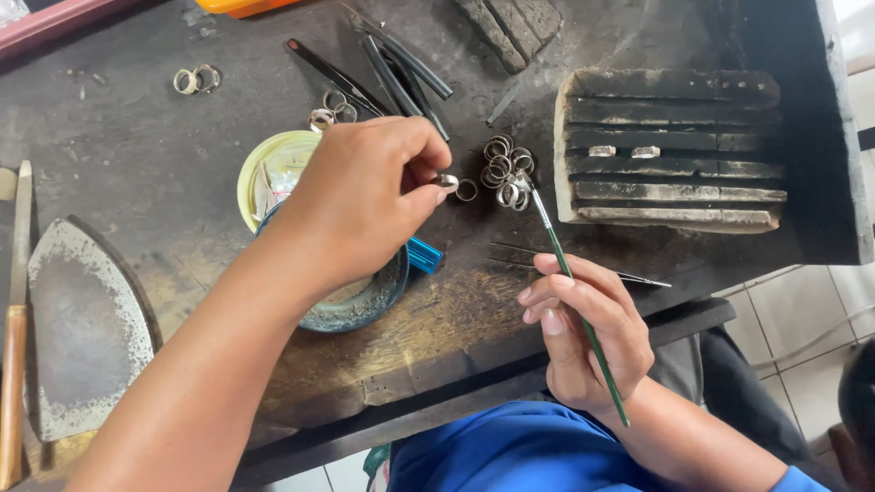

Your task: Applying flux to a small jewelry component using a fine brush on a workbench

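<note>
A small silver ring (pixel 447 180) sits pinched in the fingers of the left hand (pixel 360 205), just above the dark surface (pixel 137 155). At its 3 o'clock, the right hand (pixel 583 333) grips a green brush (pixel 570 278), fingers closed around the handle, tip touching a ring heap (pixel 507 170). Two rings already rest on the grooved block (pixel 670 146) further at 3 o'clock — most of the heap looks unplaced. A bowl (pixel 365 305) lies under the left wrist, tweezers (pixel 565 264) near the brush.

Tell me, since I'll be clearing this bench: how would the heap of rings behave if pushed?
The heap of rings would likely scatter, since they lie loosely overlapped. Being thin round bands, some may roll across the flat bench. They look light and small, so probably fiddly to pinch.
</note>
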